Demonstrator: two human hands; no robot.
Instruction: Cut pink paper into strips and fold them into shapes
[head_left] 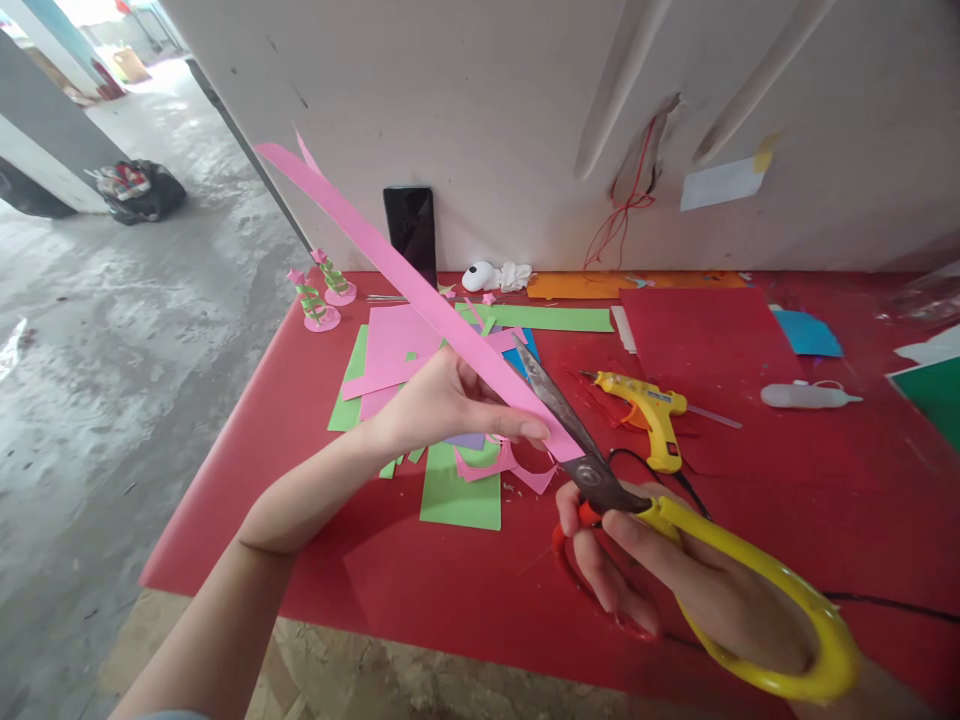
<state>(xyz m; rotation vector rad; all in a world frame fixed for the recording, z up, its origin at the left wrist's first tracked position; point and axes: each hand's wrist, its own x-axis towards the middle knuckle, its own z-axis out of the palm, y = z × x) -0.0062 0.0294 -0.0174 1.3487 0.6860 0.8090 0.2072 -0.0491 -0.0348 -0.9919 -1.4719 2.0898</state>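
Observation:
My left hand [442, 400] pinches a long pink paper strip [390, 262] near its lower end; the strip slants up and to the left above the table. My right hand [675, 580] grips yellow-and-red-handled scissors [577, 440], whose blades lie along the strip's lower end, right by my left thumb. Below both hands lie cut pink curls [502, 465] and green paper [459, 495] on the red table [450, 590].
A yellow glue gun [651, 408] lies right of the scissors, with a white glue bottle [806, 396] farther right. Pink, green, red and blue sheets cover the table's middle. Two small paper spirals [322, 300] stand at the back left, a black phone [410, 228] leans on the wall.

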